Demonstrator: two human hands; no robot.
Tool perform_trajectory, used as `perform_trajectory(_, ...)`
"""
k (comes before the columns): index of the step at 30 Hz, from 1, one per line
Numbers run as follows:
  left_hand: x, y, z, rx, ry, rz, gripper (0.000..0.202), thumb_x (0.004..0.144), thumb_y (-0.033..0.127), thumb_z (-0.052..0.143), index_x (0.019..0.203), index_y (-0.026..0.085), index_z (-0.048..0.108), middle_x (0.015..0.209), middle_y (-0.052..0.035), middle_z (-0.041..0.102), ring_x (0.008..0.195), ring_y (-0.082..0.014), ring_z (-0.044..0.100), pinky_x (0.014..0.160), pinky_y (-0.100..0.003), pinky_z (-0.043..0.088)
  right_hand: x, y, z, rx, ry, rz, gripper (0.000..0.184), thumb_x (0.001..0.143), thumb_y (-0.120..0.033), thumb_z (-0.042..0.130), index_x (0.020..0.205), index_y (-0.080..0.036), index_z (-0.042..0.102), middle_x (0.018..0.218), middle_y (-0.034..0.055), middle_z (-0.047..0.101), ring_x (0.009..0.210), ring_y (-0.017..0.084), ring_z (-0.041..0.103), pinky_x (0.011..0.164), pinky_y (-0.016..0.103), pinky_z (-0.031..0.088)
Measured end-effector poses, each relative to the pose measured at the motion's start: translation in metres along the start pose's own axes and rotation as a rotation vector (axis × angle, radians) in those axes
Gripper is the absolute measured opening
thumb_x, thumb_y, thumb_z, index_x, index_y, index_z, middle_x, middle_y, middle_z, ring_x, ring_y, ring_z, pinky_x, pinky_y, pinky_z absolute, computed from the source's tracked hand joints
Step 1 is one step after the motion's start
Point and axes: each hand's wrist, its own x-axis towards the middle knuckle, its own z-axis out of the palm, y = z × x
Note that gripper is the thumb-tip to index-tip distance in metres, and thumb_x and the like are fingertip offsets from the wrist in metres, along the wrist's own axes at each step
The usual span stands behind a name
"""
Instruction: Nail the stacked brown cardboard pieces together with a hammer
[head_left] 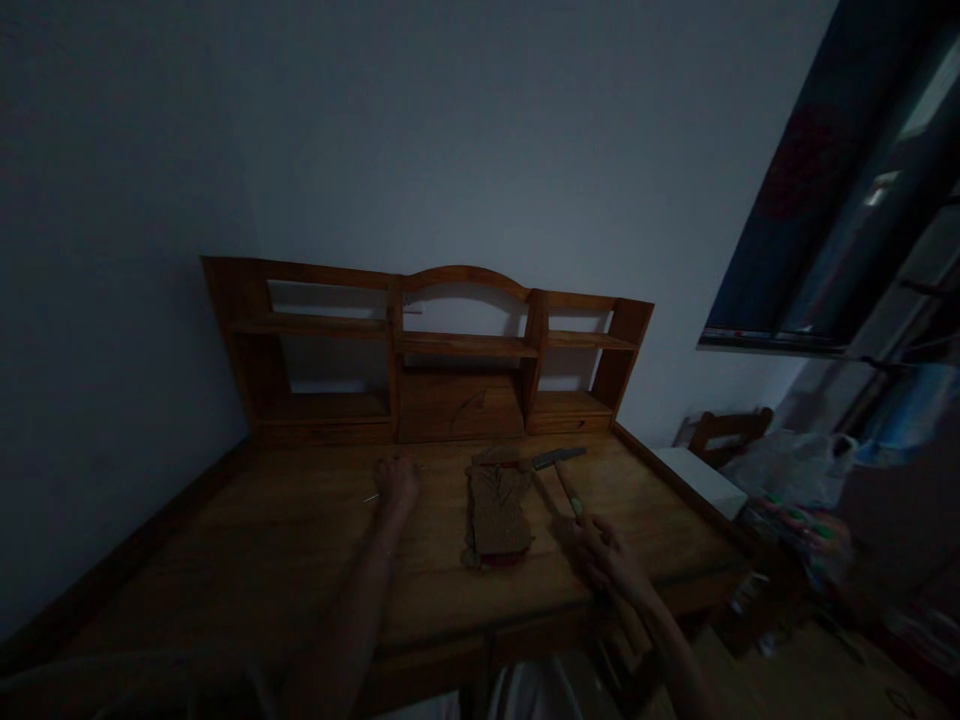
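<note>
The single head-worn camera looked forward and down from above the near side of the yellowish-brown wooden desk, facing the plain pale wall behind it. The brown wooden shelf unit with an arched top stood mid-view, farther off than the bare left hand and bare right hand. The wide view also reached a dark, slanting window at upper right.
</note>
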Motion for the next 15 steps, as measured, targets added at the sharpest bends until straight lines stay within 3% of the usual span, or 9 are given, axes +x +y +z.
perform_trajectory(5, 0.010, -0.008, 0.015, 0.006, -0.064, 0.092, 0.032, 0.087, 0.028, 0.041, 0.091, 0.006, 0.064, 0.092, -0.0146, 0.057, 0.094, -0.0264, 0.050, 0.085, -0.036, 0.034, 0.004, 0.003, 0.004, -0.028, 0.044, 0.006, 0.057, 0.079, -0.055, 0.061, 0.116, -0.019, 0.036, 0.061, -0.0036, 0.041, 0.037, 0.007, 0.029, 0.031, 0.018, 0.021)
perform_trajectory(11, 0.004, -0.001, 0.008, -0.021, -0.058, 0.149, 0.032, 0.086, 0.017, 0.036, 0.094, 0.003, 0.064, 0.100, -0.0188, 0.055, 0.101, -0.0297, 0.047, 0.089, -0.041, 0.030, -0.001, 0.007, 0.002, 0.002, 0.080, -0.025, 0.067, 0.077, -0.061, 0.060, 0.122, -0.022, 0.029, 0.062, -0.0039, 0.044, 0.035, 0.007, 0.028, 0.031, 0.018, 0.023)
perform_trajectory(15, 0.003, 0.007, 0.004, -0.144, -0.062, 0.153, 0.034, 0.086, 0.018, 0.034, 0.089, 0.000, 0.063, 0.095, -0.0209, 0.055, 0.096, -0.0308, 0.049, 0.086, -0.042, 0.033, -0.002, 0.003, 0.000, 0.013, 0.036, -0.055, 0.054, 0.083, -0.055, 0.058, 0.114, -0.017, 0.036, 0.057, -0.0057, 0.036, 0.034, 0.005, 0.023, 0.030, 0.018, 0.022)
